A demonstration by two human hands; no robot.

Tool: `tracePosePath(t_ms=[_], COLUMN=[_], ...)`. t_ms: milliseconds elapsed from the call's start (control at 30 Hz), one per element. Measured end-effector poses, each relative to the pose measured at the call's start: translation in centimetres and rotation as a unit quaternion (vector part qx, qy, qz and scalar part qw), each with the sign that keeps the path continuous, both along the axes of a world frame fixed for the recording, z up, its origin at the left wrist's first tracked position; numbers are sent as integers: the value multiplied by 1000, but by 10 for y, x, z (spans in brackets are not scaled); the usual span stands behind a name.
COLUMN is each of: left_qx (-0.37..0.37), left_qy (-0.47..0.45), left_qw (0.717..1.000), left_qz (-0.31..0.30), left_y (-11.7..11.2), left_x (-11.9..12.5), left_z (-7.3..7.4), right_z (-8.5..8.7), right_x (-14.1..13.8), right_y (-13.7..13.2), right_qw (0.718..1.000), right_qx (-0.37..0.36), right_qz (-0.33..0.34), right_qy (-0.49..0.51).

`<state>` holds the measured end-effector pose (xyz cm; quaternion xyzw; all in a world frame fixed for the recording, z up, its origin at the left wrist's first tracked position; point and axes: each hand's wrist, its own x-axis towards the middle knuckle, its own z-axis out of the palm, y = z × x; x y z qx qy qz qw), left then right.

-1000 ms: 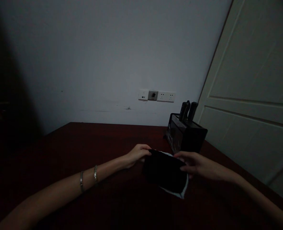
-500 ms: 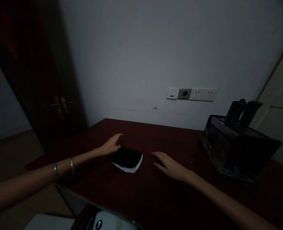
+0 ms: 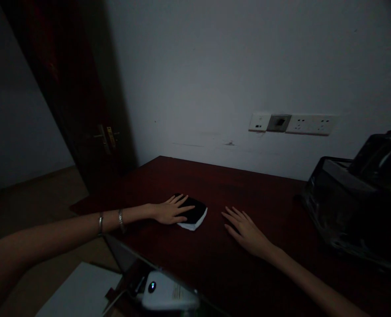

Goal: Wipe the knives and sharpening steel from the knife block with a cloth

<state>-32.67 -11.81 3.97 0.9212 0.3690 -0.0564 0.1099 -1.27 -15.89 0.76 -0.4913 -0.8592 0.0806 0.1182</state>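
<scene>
A folded black cloth with a white edge lies on the dark red table. My left hand rests flat on the cloth's left part, fingers stretched out. Two thin bracelets ring that wrist. My right hand lies flat on the bare table a little to the right of the cloth, fingers spread, holding nothing.
A black knife block with dark handles stands at the table's right end. Wall sockets sit on the grey wall behind. A dark door stands at the left. A white device shows at the near table edge.
Both hands held the cloth up near the knife block a second ago. It now lies farther left on the table under my left hand, and my right hand has let go.
</scene>
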Motion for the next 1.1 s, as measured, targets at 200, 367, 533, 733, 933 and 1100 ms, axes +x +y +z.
tracePosePath(t_ms=[200,367,533,733,933,1100], left_qx=[-36,-58,-31,-19,-3,3], left_qy=[37,34,27,19,30,38], left_qw=[999,998,999,999,999,998], left_qz=[15,10,5,20,35,54], left_y=[-6,-11,-18,-21,-24,-31], left_x=[-24,-38,-38,-36,-33,-27], left_z=[13,12,4,-2,-5,-3], right_z=[-4,-4,-4,-2,-1,-2], right_x=[2,2,1,0,-1,-1], right_y=[2,1,0,-1,-1,0], right_qw=[1000,1000,1000,1000,1000,1000], right_qx=[1,3,4,5,2,4], right_qz=[5,-1,-4,-4,-10,-13], right_qy=[0,2,0,-4,7,12])
